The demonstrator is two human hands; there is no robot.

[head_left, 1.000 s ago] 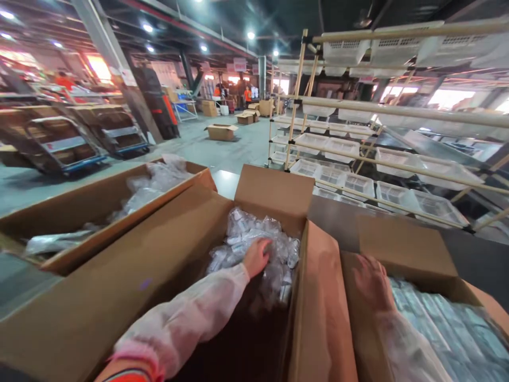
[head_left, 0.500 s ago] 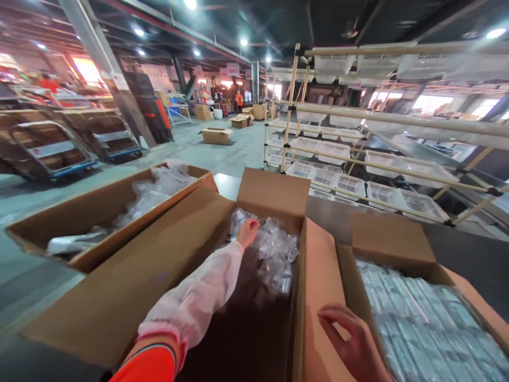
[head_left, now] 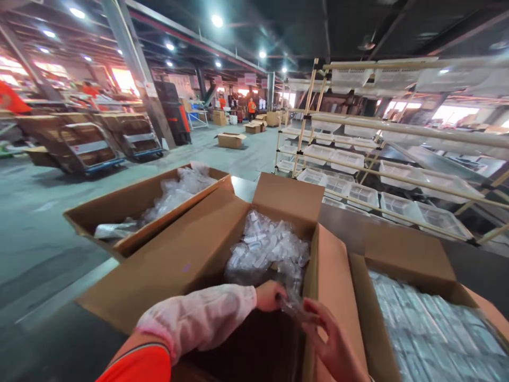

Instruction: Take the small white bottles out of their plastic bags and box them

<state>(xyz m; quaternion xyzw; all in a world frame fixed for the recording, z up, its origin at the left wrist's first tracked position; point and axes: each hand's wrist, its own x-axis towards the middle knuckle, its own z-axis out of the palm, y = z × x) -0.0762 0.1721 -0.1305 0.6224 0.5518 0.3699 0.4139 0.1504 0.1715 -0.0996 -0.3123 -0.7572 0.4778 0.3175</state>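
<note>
My left hand (head_left: 271, 296), below a white sleeve cover, is closed on one end of a clear plastic-wrapped item (head_left: 293, 306). My right hand (head_left: 328, 337) has its thumb and fingers pinched on the item's other end. Both hands are over the open middle cardboard box (head_left: 288, 199), near its right wall. Inside that box, toward the far end, lies a loose heap of clear plastic-wrapped pieces (head_left: 264, 244), some with white parts showing. What exactly is inside the wrapping is too blurred to make out.
To the right, an open box (head_left: 409, 246) holds rows of flat, clear-wrapped packs (head_left: 433, 323). At left, another carton (head_left: 147, 204) contains plastic bags (head_left: 178, 191). A pipe rack (head_left: 306, 127) with white baskets stands behind. Loaded trolleys (head_left: 89, 148) are on the left floor; people work far off.
My left hand has come back from the heap toward me and to the right, with a clear wrapped item. My right hand has moved left and up and now pinches it too.
</note>
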